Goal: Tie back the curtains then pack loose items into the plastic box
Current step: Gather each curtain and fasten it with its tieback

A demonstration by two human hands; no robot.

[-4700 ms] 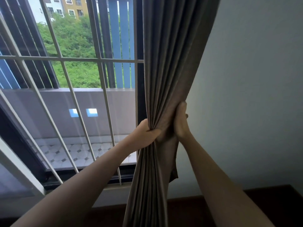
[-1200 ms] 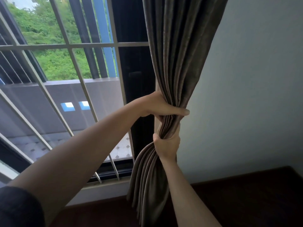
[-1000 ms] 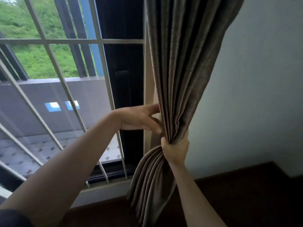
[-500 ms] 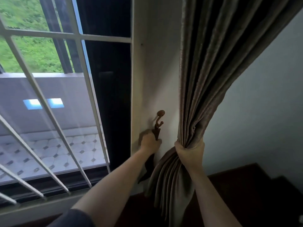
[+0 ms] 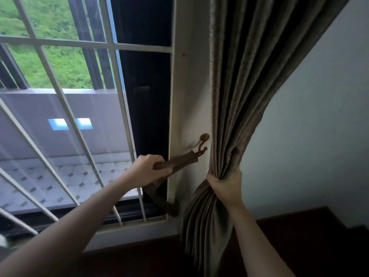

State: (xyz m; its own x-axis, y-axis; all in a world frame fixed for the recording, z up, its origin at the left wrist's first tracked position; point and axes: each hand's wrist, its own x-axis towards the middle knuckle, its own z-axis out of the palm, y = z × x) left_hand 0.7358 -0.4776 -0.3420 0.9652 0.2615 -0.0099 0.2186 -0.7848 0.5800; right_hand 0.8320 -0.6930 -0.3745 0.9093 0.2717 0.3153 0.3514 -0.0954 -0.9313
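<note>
A brown-grey curtain (image 5: 245,92) hangs at the right side of the window, gathered into a bunch. My right hand (image 5: 225,186) grips that bunch tightly at its narrowest point. A brown hook (image 5: 203,143) is fixed to the cream window frame (image 5: 189,86), just left of the curtain. A brown fabric tieback (image 5: 179,161) hangs from the hook. My left hand (image 5: 148,171) grips the tieback and holds it stretched out to the left, away from the wall. The loose end of the tieback droops below my left hand.
White security bars (image 5: 85,45) cover the window glass on the left. A pale wall (image 5: 319,136) lies right of the curtain. Dark wooden floor or furniture (image 5: 299,246) runs along the bottom. The plastic box is out of view.
My left hand let go of the curtain, reached behind it to the hook, and now pulls the tieback out to the left. My right hand still holds the bunched curtain.
</note>
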